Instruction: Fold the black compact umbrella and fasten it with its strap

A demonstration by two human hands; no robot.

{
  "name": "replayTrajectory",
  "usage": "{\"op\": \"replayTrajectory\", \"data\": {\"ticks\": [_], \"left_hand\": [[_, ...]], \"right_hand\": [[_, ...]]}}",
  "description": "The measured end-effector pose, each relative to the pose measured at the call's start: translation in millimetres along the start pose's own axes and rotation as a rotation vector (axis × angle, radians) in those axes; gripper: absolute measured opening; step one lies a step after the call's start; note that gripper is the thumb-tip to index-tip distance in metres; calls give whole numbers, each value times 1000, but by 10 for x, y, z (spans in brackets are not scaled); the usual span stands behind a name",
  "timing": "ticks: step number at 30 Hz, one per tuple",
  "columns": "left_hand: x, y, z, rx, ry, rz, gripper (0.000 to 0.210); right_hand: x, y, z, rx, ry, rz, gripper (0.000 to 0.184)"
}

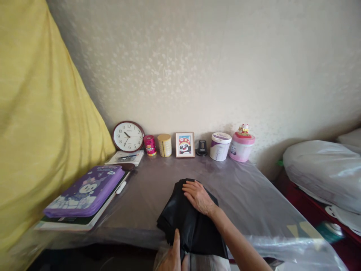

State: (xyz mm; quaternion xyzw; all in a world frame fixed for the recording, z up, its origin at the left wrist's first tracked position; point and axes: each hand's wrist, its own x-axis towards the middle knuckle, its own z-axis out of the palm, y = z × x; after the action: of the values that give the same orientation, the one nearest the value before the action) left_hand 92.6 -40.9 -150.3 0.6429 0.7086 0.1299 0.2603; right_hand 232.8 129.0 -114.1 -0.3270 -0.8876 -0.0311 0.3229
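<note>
A black folding umbrella (pixel 188 222), its canopy loosely gathered in pleats, lies over the front part of the table in the head view. My right hand (pixel 199 197) rests flat on the upper part of the cloth, fingers stretched out. At the umbrella's near end, my left hand (pixel 172 252) is closed around it, with the index finger extended along the fabric. The lower part of this hand is cut off by the bottom of the view, and the handle is hidden.
A purple zip case (pixel 84 192) lies on books at the left. Along the wall stand a clock (pixel 128 136), tins, a panda picture frame (pixel 185 145) and two tubs, the pink one (pixel 241 147) topped by a figurine. Clear plastic covers the table (pixel 239 188); bagged bedding (pixel 324 173) sits right.
</note>
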Motion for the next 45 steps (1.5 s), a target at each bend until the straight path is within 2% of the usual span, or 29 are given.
{"op": "replayTrajectory", "data": {"ticks": [3, 5, 9, 13, 16, 18, 19, 21, 24, 27, 31, 35, 39, 45], "left_hand": [[-5, 18, -36, 39, -33, -13, 62], [-12, 35, -63, 35, -67, -21, 63], [-27, 46, -90, 31, -94, 1, 63], [-24, -2, -38, 73, -39, 36, 60], [-18, -51, 24, 108, 3, 44, 56], [-21, -75, 60, 116, 41, 52, 54], [-25, -85, 75, 114, 57, 55, 55], [-34, -100, 98, 92, 92, 76, 58], [-44, -123, 111, 37, 135, 146, 60], [-39, -150, 93, -16, 138, 180, 61], [-15, -201, 42, -69, 100, 198, 62], [10, -261, -8, -95, 29, 201, 63], [19, -298, -46, -195, 40, 210, 60], [3, -277, -87, -352, 93, 241, 55]], "right_hand": [[104, 205, 25, -91, 107, 153, 26], [128, 206, -7, -100, 171, 196, 28], [4, -125, -42, 20, 199, 72, 24], [-142, -560, 24, 155, 5, -23, 18], [-126, -791, -24, 352, -191, -212, 19], [-89, -849, -139, 500, -208, -278, 23], [-83, -837, -211, 548, -170, -259, 24], [-124, -720, -362, 562, -42, -128, 25], [-357, -374, -547, 437, 116, 159, 24], [-734, -13, -655, 252, 174, 289, 23], [-1215, 201, -692, 79, 163, 283, 26], [-1478, 126, -643, 0, 61, 259, 30], [-1544, -1, -584, -18, 22, 228, 35], [-1478, -72, -581, 0, 93, 213, 36]]}}
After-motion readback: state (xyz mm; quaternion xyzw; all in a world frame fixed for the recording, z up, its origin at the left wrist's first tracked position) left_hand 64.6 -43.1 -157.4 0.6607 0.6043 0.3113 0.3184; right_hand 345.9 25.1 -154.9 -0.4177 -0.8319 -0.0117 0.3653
